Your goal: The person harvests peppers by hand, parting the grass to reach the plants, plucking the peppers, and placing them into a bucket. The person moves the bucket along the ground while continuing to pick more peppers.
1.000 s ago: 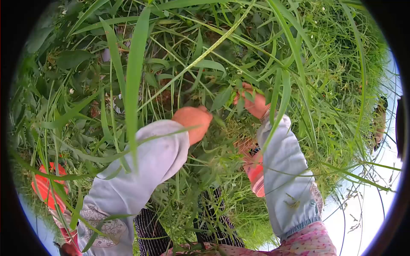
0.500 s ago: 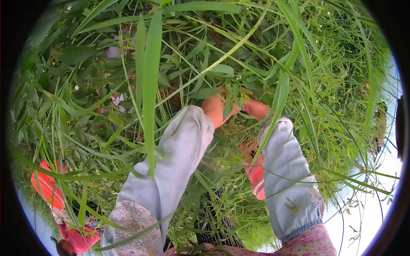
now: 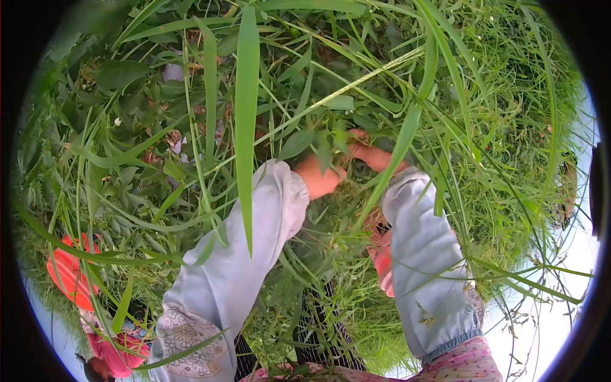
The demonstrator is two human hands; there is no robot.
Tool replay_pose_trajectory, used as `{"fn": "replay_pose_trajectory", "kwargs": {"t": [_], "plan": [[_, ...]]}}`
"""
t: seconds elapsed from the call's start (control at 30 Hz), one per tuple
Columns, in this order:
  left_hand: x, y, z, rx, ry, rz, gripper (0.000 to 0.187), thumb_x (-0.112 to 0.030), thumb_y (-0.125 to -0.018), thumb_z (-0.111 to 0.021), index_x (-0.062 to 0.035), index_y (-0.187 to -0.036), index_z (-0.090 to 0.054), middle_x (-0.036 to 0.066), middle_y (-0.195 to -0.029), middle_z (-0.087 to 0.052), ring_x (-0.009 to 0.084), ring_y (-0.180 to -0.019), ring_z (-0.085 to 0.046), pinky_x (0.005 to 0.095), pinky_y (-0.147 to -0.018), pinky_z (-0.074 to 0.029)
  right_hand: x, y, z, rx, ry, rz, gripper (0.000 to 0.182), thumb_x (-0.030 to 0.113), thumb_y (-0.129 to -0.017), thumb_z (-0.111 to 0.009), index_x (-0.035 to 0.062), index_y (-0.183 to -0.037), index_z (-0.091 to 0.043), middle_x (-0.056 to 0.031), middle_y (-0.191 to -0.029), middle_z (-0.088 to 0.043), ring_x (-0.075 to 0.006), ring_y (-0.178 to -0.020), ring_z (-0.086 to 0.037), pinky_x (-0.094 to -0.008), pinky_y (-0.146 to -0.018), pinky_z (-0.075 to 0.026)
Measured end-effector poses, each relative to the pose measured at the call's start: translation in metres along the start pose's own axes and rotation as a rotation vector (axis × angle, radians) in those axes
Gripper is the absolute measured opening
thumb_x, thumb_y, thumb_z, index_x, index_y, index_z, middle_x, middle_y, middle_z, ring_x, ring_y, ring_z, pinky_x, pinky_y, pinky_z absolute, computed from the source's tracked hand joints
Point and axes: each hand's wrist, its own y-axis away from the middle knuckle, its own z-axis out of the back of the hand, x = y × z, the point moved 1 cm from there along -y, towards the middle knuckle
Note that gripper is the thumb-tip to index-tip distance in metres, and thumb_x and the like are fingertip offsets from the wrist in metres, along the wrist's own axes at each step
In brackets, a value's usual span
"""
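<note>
My left hand point(image 3: 320, 178) is low among green weeds, with its fingers curled in and partly covered by leaves. Just up and to the right of it, my right hand point(image 3: 371, 154) bends its fingers inward beside a leafy plant point(image 3: 323, 149). That plant's leaves hang between the two hands and in front of them. What the fingers close around is hidden by the foliage. Pale blue sleeve covers point(image 3: 248, 223) with a floral print reach down to both wrists.
Long grass blades point(image 3: 246, 127) cross close in front of the camera. Dense grass point(image 3: 509, 127) grows on the right. At the left edge is another person in pink clothing point(image 3: 118, 353), beside a red-orange item point(image 3: 71, 274). A red item point(image 3: 382, 258) shows behind my right forearm.
My left hand has drawn slightly down and left, and my right hand has shifted a little, so the gap between them is wider. The leaves and grass blades near them have swayed.
</note>
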Motion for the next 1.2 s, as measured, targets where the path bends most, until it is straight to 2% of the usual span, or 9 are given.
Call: {"fn": "replay_pose_trajectory", "kwargs": {"t": [0.1, 0.3, 0.4, 0.5, 0.7, 0.77, 0.8, 1.07, 1.2], "plan": [[-0.009, 0.048, 0.007, 0.044, 0.007, 0.058, 0.032, -0.015, -0.079, -0.053, 0.0014, -0.106, -0.053, 0.013, -0.077, -0.06, 0.018, -0.057, -0.055, 0.0338, -0.049, -0.044, 0.003, 0.015, 0.013, -0.259, -0.044, 0.009, 0.028, 0.023, -0.09, -0.056, 0.0064, -0.112, -0.054, -0.0026, -0.093, -0.06, -0.0148, -0.087, -0.056, -0.03, -0.078, -0.046], [0.058, 0.04, 0.097, -0.667, 0.268, -0.151, 0.041, -0.002, -0.075, -0.055, -0.0051, -0.115, -0.053, 0.005, -0.077, -0.055, 0.0121, -0.061, -0.054, 0.0251, -0.051, -0.045, -0.023, 0.044, 0.052, -0.356, 0.685, 0.049, 0.04, 0.025, -0.086, -0.058, 0.0039, -0.119, -0.05, -0.0086, -0.104, -0.061, -0.0204, -0.097, -0.058, -0.0325, -0.083, -0.046], [0.082, 0.05, 0.107, -0.882, -0.133, -0.225, 0.036, -0.002, -0.076, -0.057, -0.0084, -0.111, -0.055, 0.006, -0.078, -0.056, 0.0108, -0.06, -0.053, 0.0259, -0.051, -0.044, 0.042, 0.061, -0.014, -0.393, 1.045, -0.028, 0.046, 0.023, -0.083, -0.06, 0.0039, -0.122, -0.047, -0.0155, -0.106, -0.06, -0.0269, -0.097, -0.059, -0.0348, -0.081, -0.048], [0.083, 0.058, 0.102, -0.819, -0.181, -0.2, 0.025, -0.007, -0.074, -0.064, -0.0048, -0.098, -0.057, 0.015, -0.09, -0.06, 0.0245, -0.083, -0.057, 0.0357, -0.078, -0.044, 0.087, 0.066, -0.087, -0.483, 1.309, 0.059, 0.042, 0.018, -0.08, -0.059, 0.0051, -0.118, -0.05, -0.0187, -0.099, -0.061, -0.0329, -0.091, -0.059, -0.037, -0.077, -0.049], [0.072, 0.055, 0.102, -0.739, 0.188, -0.233, 0.018, -0.004, -0.08, -0.057, -0.0095, -0.097, -0.055, -0.001, -0.062, -0.047, 0.0071, -0.05, -0.044, 0.0231, -0.045, -0.037, 0.075, -0.036, -0.157, -0.019, 1.404, 0.197, 0.016, 0.005, -0.07, -0.057, 0.0046, -0.086, -0.058, -0.0144, -0.091, -0.062, -0.0322, -0.076, -0.062, -0.0399, -0.066, -0.05], [0.076, 0.054, 0.103, -0.751, 0.176, -0.238, 0.017, -0.004, -0.08, -0.057, -0.0092, -0.096, -0.055, -0.002, -0.062, -0.047, 0.0069, -0.051, -0.044, 0.0224, -0.045, -0.037, 0.061, -0.068, -0.134, -0.295, 1.366, 0.163, 0.017, 0.003, -0.07, -0.055, 0.0056, -0.085, -0.06, -0.0148, -0.089, -0.063, -0.0333, -0.076, -0.062, -0.0397, -0.071, -0.05], [0.088, 0.046, 0.104, -0.758, 0.107, -0.271, 0.017, -0.005, -0.08, -0.057, -0.0089, -0.096, -0.055, -0.001, -0.063, -0.047, 0.007, -0.051, -0.044, 0.0223, -0.045, -0.037, 0.033, -0.083, -0.114, -0.364, 1.439, 0.402, 0.02, 0.005, -0.072, -0.053, 0.0051, -0.09, -0.062, -0.014, -0.09, -0.064, -0.0315, -0.083, -0.062, -0.0405, -0.078, -0.049], [0.105, 0.041, 0.107, -0.734, 0.025, -0.328, 0.016, -0.003, -0.08, -0.057, -0.0076, -0.095, -0.054, -0.001, -0.067, -0.047, 0.009, -0.052, -0.044, 0.0243, -0.047, -0.04, 0.038, -0.001, -0.061, -0.113, 1.731, -0.227, 0.037, 0.009, -0.08, -0.048, 0.0175, -0.115, -0.055, -0.0004, -0.137, -0.038, -0.0259, -0.113, -0.049, -0.0417, -0.093, -0.038], [0.091, 0.047, 0.113, -0.634, 0.257, -0.168, 0.013, -0.007, -0.081, -0.058, -0.0081, -0.093, -0.055, 0.001, -0.068, -0.048, 0.0099, -0.055, -0.048, 0.0248, -0.048, -0.043, 0.032, -0.002, -0.054, -0.125, 1.593, -0.129, 0.042, 0.009, -0.076, -0.053, 0.0161, -0.117, -0.054, -0.0052, -0.137, -0.04, -0.0265, -0.113, -0.051, -0.0416, -0.094, -0.04]]}}
